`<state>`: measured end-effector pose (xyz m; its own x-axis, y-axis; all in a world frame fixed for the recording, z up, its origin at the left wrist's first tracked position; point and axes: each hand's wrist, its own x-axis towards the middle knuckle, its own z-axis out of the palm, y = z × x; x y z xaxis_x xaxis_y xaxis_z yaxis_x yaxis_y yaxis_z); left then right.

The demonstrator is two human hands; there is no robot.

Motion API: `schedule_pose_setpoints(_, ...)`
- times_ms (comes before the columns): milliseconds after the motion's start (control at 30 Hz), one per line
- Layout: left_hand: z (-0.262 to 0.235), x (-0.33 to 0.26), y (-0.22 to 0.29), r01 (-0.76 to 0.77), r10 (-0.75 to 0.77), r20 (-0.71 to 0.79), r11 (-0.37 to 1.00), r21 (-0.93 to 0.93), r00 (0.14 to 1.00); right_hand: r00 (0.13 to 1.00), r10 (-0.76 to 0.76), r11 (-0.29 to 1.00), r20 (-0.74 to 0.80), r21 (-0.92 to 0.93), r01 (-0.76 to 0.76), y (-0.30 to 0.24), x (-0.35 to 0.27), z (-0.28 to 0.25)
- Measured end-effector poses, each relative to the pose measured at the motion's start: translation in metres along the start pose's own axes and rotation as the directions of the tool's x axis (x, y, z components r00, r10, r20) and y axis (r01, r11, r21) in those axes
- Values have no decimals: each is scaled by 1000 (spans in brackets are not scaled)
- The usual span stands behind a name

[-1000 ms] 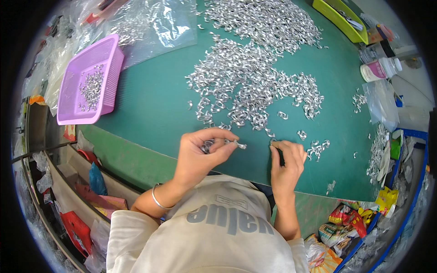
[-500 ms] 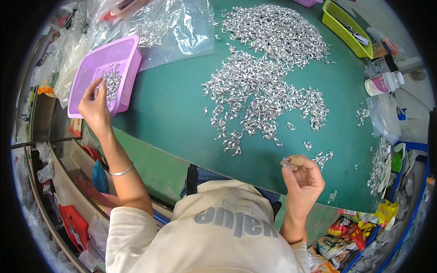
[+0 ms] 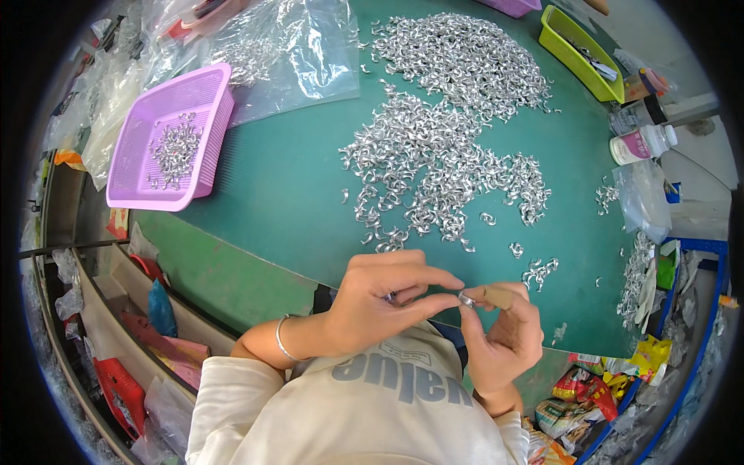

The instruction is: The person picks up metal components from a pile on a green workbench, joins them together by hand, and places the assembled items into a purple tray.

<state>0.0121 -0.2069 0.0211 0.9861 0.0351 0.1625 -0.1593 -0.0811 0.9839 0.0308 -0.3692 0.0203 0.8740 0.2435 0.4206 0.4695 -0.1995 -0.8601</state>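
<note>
Both my hands meet in front of my chest, over the table's near edge. A small shiny curved metal piece [image 3: 466,300] is pinched in my right hand [image 3: 504,337], between thumb and index finger. A tan wrap [image 3: 498,297] covers part of that index finger. My left hand [image 3: 372,298] reaches in from the left, its thumb and index fingertips closed at the same piece. Another small silvery bit [image 3: 390,297] shows among the left hand's fingers; its shape is mostly hidden. Beyond the hands, a large heap of similar curved silver pieces [image 3: 434,155] covers the green table [image 3: 287,178].
At the left stands a purple basket [image 3: 215,147] with some silver pieces inside. Clear plastic bags [image 3: 310,66] lie behind it. A yellow-green bin [image 3: 570,58] and a white bottle [image 3: 639,146] are at the right. Small piles [image 3: 540,271] lie near my right hand.
My left hand has left the purple basket and moved right to meet my right hand. My right hand stays in nearly the same place, still pinching a small piece.
</note>
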Motion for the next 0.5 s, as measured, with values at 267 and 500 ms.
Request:
schedule_pose_setpoints(267,-1,-3,0,19,-18,23,1000,-25,1000,997,-68,996,34,-56,70,-3,0,-1)
schedule_pose_setpoints(500,-1,-4,2,44,-43,33,998,-39,999,996,-69,995,59,-69,73,-6,1,-3)
